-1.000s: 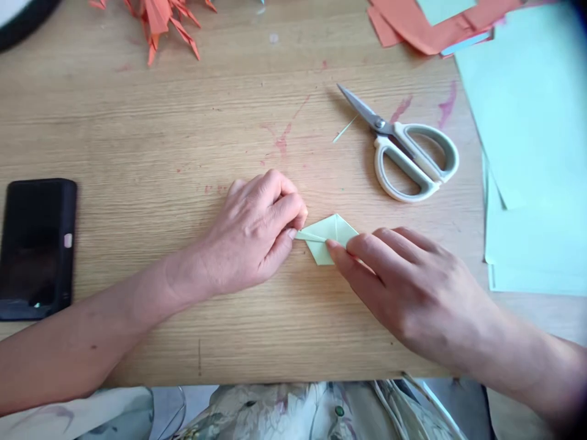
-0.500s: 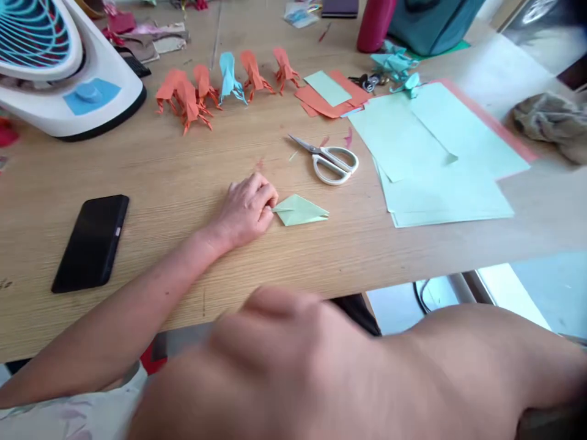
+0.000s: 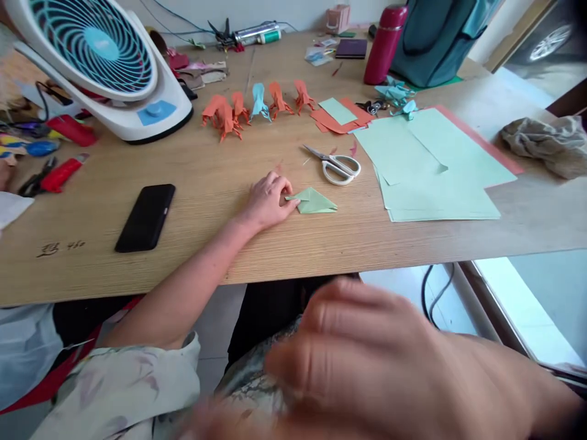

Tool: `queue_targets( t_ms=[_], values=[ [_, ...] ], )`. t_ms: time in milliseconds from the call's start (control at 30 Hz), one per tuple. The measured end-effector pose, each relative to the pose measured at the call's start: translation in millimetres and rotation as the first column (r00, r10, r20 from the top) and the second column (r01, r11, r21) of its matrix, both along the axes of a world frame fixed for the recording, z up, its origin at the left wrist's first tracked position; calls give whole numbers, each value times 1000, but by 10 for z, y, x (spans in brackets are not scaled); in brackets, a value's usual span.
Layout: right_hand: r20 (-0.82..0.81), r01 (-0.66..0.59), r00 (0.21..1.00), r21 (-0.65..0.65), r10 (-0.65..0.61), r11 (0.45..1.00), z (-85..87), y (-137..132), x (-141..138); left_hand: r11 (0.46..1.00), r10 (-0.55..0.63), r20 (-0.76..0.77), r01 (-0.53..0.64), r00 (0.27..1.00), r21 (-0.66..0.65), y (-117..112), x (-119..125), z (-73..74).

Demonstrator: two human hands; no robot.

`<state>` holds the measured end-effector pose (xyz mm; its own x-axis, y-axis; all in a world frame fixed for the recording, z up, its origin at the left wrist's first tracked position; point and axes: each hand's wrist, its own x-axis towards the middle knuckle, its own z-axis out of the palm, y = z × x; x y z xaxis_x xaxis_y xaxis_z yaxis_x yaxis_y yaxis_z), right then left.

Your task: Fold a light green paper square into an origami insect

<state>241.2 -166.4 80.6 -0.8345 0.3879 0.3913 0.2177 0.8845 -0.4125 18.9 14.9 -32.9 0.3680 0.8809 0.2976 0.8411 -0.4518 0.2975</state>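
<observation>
A pale green folded paper [image 3: 316, 201] lies on the wooden table, its narrow left tip pinched between the thumb and fingers of my left hand [image 3: 271, 200]. Close to the camera and well off the table surface, my right hand [image 3: 358, 348] is large and smeared by motion. Its fingers look bent, but whether they hold anything I cannot make out. White-handled scissors [image 3: 337, 168] lie just beyond the folded paper, blades pointing left. A black phone [image 3: 145, 218] rests on the table to the left of my left forearm.
Large green paper sheets [image 3: 440, 195] cover the right side. Orange origami figures [image 3: 224, 119] and a blue one [image 3: 259, 102] stand at the back. A fan [image 3: 132, 98], a magenta bottle [image 3: 385, 49] and a teal bag [image 3: 428, 43] stand further back. Another person's hand [image 3: 5, 174] shows at far left.
The view has shifted, showing more of the table's back and left side. My right hand has moved rightward in view, still blurred. The left hand keeps its pinch on the folded paper.
</observation>
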Motion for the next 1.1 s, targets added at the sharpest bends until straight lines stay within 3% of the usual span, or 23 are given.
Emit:
queue_targets(
  t_ms=[100,167,233,300,367,500,700,900,1100],
  values=[
    [-47,207,978,62,-204,976,-298,520,62,999,27,36,-26,999,-32,-28,60,-2],
    [-61,383,920,-67,-386,922,-567,894,105,997,51,58,-47,997,-63,-24,108,6],
    [-96,523,834,-177,-543,834,-781,1245,165,993,51,73,-43,996,-110,0,163,20],
    [-66,597,782,-208,-620,775,-899,1543,210,990,26,91,-12,996,-142,31,219,37],
    [24,628,771,-194,-636,754,-943,1766,212,990,-2,121,19,993,-140,53,267,52],
    [81,582,805,-305,-588,754,-982,1969,131,990,-43,274,78,961,-120,33,292,54],
    [-79,387,855,-561,-512,732,-1047,1915,58,974,-67,574,179,816,-141,-43,185,74],
    [-211,189,862,-710,-461,679,-1023,1827,-7,960,-204,644,279,737,-15,-101,165,153],
    [-284,107,854,-725,-437,681,-1026,1815,-28,961,-230,608,277,760,18,-158,189,175]
  ],
)
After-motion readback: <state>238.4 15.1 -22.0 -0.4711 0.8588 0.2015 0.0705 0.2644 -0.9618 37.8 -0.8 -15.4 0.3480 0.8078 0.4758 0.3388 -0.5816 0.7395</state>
